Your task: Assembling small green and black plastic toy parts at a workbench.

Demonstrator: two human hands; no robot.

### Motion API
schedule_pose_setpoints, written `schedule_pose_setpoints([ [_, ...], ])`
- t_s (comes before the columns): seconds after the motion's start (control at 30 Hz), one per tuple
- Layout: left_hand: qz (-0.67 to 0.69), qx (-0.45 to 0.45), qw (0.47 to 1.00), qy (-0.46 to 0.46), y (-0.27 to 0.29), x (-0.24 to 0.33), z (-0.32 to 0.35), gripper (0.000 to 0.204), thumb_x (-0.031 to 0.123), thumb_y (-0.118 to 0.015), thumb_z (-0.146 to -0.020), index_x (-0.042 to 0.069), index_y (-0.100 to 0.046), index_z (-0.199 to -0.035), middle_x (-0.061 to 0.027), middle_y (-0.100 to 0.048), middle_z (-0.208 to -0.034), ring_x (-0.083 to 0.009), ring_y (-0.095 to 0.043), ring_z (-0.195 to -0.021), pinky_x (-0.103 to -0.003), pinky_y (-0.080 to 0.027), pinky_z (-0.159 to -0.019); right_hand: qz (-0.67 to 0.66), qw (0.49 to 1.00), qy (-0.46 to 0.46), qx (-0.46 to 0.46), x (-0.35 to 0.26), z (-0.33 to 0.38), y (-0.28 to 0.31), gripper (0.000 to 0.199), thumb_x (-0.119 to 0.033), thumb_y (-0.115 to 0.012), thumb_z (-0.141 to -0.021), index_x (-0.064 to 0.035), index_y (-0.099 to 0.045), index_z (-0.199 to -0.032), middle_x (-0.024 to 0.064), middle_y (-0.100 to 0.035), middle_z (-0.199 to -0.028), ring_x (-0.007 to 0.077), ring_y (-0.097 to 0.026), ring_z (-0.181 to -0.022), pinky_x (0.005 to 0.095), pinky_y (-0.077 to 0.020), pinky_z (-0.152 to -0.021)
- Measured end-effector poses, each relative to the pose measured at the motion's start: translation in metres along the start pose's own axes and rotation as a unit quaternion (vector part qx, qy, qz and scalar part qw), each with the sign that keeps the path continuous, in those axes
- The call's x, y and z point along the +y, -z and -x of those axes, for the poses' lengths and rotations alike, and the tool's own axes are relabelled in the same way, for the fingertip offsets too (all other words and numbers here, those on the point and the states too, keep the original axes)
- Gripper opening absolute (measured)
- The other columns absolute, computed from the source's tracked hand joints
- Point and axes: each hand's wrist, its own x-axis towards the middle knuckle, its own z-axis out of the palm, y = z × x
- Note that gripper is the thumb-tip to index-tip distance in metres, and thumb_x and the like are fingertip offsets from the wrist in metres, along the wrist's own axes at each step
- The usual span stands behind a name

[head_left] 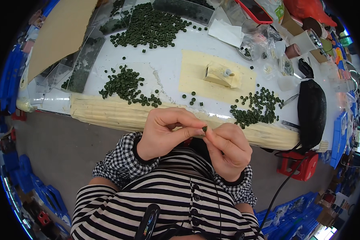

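My left hand [164,132] and my right hand [228,150] meet in front of the table's near edge. Between their fingertips is one small dark green ring-shaped part [205,129], pinched by the left thumb and forefinger and touched by the right fingers. Its details are partly covered by the fingers. Beyond the left hand lies a heap of similar green parts [124,86], and to the right of my hands is a looser spread of them [258,108]. A few single ones [193,93] lie between the two groups.
A large pile of green parts [148,26] covers the far left, beside clear plastic trays [82,64] and a cardboard sheet [60,36]. A taped block [222,75] stands on yellow paper [188,60]. At right are a black pouch [313,114], tweezers [291,99] and a red stool [304,166].
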Motion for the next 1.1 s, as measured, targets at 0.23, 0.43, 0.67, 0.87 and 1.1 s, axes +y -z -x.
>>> schedule_pose_setpoints([
  [0.23,-0.101,-0.030,0.993,-0.059,0.003,0.002,-0.002,0.016,-0.006,-0.068,-0.082,0.000,-0.071,-0.097,-0.0109,-0.070,-0.086,-0.0113,-0.064,-0.073,-0.022,-0.050,-0.062,-0.026,0.999,-0.025,0.003,0.002,0.006,0.000,0.030,0.010,-0.076,-0.066,0.0012,-0.072,-0.095,0.0073,-0.062,-0.076,0.0194,-0.057,-0.064,0.0276,-0.0447,-0.056],
  [0.43,-0.063,0.030,0.998,-0.004,0.001,0.000,-0.003,0.014,-0.005,-0.067,-0.084,-0.001,-0.071,-0.096,-0.0107,-0.070,-0.087,-0.0115,-0.065,-0.075,-0.022,-0.052,-0.066,-0.006,0.997,-0.076,0.002,0.003,0.008,-0.002,0.030,0.007,-0.075,-0.068,0.0007,-0.071,-0.098,0.0095,-0.065,-0.081,0.0205,-0.060,-0.069,0.0276,-0.0466,-0.059],
  [0.67,-0.323,0.062,0.943,-0.049,0.021,0.009,-0.008,0.014,-0.003,-0.068,-0.081,-0.002,-0.071,-0.095,-0.0121,-0.070,-0.084,-0.0165,-0.065,-0.073,-0.026,-0.052,-0.065,0.199,0.974,-0.105,0.000,0.027,0.002,-0.010,0.019,-0.005,-0.076,-0.071,-0.0034,-0.069,-0.089,0.0065,-0.062,-0.080,0.0232,-0.057,-0.074,0.0339,-0.0436,-0.066],
  [0.87,-0.442,0.053,0.893,-0.070,0.024,0.010,-0.006,0.012,-0.002,-0.068,-0.079,-0.001,-0.068,-0.090,-0.0120,-0.067,-0.080,-0.0246,-0.065,-0.071,-0.031,-0.051,-0.062,0.284,0.956,-0.065,-0.019,0.033,-0.006,-0.025,0.015,-0.011,-0.075,-0.073,-0.0068,-0.067,-0.085,0.0036,-0.057,-0.080,0.0220,-0.054,-0.077,0.0348,-0.0402,-0.070],
  [1.1,-0.548,0.030,0.829,-0.108,0.021,0.010,-0.004,0.017,-0.003,-0.067,-0.076,0.001,-0.068,-0.092,-0.0104,-0.065,-0.082,-0.0253,-0.063,-0.072,-0.032,-0.051,-0.063,0.321,0.946,-0.032,-0.031,0.037,-0.007,-0.027,0.018,-0.010,-0.074,-0.074,-0.0057,-0.068,-0.090,0.0032,-0.057,-0.082,0.0220,-0.053,-0.078,0.0355,-0.0413,-0.073],
])
